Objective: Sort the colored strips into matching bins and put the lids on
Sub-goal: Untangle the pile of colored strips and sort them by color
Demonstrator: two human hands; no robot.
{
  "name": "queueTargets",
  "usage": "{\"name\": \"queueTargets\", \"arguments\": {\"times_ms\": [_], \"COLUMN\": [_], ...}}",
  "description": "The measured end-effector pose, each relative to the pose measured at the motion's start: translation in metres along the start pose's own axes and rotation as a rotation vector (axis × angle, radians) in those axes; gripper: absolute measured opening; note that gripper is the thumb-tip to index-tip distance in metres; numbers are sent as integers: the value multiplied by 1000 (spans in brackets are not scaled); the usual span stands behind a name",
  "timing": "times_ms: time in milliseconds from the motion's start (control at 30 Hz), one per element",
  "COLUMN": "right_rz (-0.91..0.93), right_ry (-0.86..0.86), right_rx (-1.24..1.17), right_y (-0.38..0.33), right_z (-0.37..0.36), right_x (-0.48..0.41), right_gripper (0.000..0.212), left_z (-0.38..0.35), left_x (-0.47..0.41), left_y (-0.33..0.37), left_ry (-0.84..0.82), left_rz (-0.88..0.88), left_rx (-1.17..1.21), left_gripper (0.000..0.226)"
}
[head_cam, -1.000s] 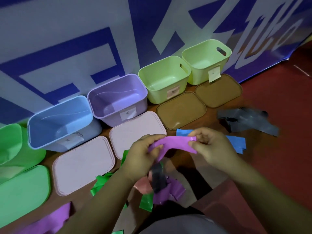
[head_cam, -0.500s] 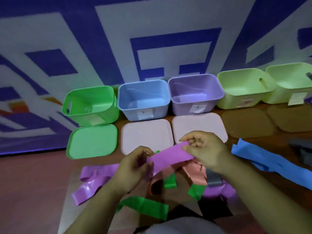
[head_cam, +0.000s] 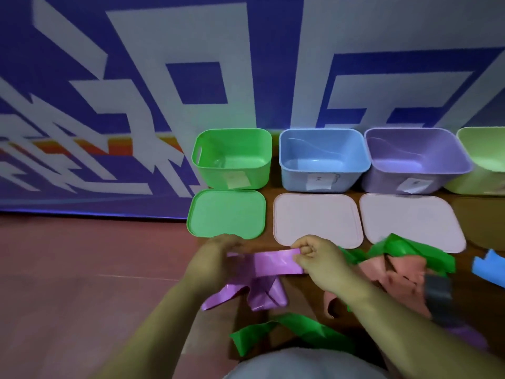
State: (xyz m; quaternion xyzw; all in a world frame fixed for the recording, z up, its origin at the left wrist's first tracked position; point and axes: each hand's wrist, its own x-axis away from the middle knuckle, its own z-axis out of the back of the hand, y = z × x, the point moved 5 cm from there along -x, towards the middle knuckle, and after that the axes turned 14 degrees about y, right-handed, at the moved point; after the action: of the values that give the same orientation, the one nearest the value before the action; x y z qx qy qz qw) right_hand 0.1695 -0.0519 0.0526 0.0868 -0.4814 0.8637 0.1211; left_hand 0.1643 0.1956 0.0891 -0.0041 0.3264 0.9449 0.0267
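Note:
A purple strip (head_cam: 269, 262) is stretched between my two hands in front of the lids. My left hand (head_cam: 216, 259) grips its left end and my right hand (head_cam: 318, 257) pinches its right end. More purple strips (head_cam: 262, 295) lie bunched on the floor just below. Against the wall stand a green bin (head_cam: 232, 157), a blue bin (head_cam: 322, 157) and a purple bin (head_cam: 415, 157), all without lids. A green lid (head_cam: 226, 213) and two pale pink lids (head_cam: 317, 218) (head_cam: 410, 220) lie flat before them.
Green strips (head_cam: 404, 251) and salmon strips (head_cam: 393, 277) are piled right of my hands, a grey strip (head_cam: 437, 295) and a blue strip (head_cam: 489, 269) further right. Another green strip (head_cam: 287, 330) lies near my body. A light green bin (head_cam: 483, 157) shows at the right edge.
The view has swung to the left, so the bins now sit right of centre. Both hands have kept hold of the purple strip and carried it lower, over the purple pile.

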Motion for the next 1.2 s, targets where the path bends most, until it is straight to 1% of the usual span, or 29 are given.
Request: {"name": "queueTargets", "arguments": {"times_ms": [33, 67, 100, 133, 233, 300, 367, 433, 533, 600, 733, 833, 933, 1033, 1100, 1200], "right_rz": [-2, 3, 11, 23, 84, 137, 156, 182, 230, 196, 121, 67, 1, -36, -74, -102], "right_ry": [-11, -20, -29, -28, 33, 82, 89, 100, 160, 215, 279, 322, 323, 319, 296, 281], "right_rx": [108, 216, 298, 343, 440, 483, 486, 509, 593, 632, 600, 606, 577, 495, 393, 363], "right_y": [6, 11, 15, 17, 17, 25, 38, 52, 75, 96, 140, 171, 202, 231, 244, 265], "right_z": [-6, -9, -10, -8, 7, 20, 34, 49, 76, 99, 147, 185, 218, 248, 259, 266], "right_x": [-1, -2, -1, 0, 5, 9, 20, 32, 49, 60, 82, 95, 107, 113, 115, 112], "right_gripper": [23, 35, 46, 52, 50, 47, 47, 46, 42, 45, 45, 46, 47, 52, 56, 71], "left_z": [-6, -13, -20, -26, -43, -54, -65, -76, -96, -112, -151, -186, -225, -260, -280, -305], "left_x": [-3, -4, -4, -3, -1, 0, 4, 11, 17, 19, 22, 27, 34, 43, 49, 56], "left_y": [-3, -5, -6, -7, -8, -5, 2, 17, 44, 64, 111, 148, 183, 218, 239, 265], "left_ry": [-8, -19, -38, -53, -96, -128, -159, -180, -194, -203, -276, -322, -373, -390, -448, -494], "left_rz": [-61, -105, -115, -117, -143, -177, -193, -216, -291, -314, -365, -416, -471, -555, -567, -563], "left_rx": [-55, -86, -93, -98, -149, -176, -180, -181, -170, -137, -146, -142, -146, -181, -198, -225], "left_gripper": [32, 36, 38, 39, 37, 42, 48, 51, 53, 52, 51, 59, 58, 54, 57, 63]}}
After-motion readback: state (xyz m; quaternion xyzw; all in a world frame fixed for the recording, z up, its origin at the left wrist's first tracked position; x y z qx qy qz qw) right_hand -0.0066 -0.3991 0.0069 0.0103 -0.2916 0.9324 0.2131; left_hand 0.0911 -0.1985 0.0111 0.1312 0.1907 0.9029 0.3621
